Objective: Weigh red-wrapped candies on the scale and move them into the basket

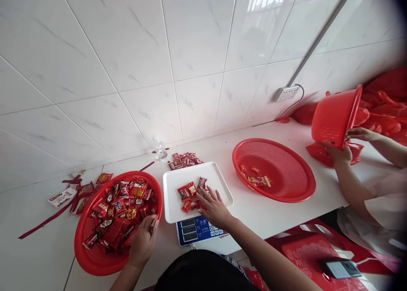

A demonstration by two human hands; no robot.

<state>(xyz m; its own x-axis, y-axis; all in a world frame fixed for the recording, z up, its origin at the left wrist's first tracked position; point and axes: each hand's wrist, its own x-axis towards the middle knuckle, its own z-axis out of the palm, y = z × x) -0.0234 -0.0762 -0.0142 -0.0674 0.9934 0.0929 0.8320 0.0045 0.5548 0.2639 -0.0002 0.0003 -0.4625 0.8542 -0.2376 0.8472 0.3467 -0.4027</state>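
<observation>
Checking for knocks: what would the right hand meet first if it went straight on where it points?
The right hand would probably meet the wrapped sweets on the white tray; exact depth is unclear.

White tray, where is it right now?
In the head view, the rectangular white tray sits near the middle, on the blue-fronted scale, between the packet-filled round red plastic basket on the left and another red basket on the right.

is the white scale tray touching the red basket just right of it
Apart: the head view shows white tabletop between the scale tray and red basket.
</observation>
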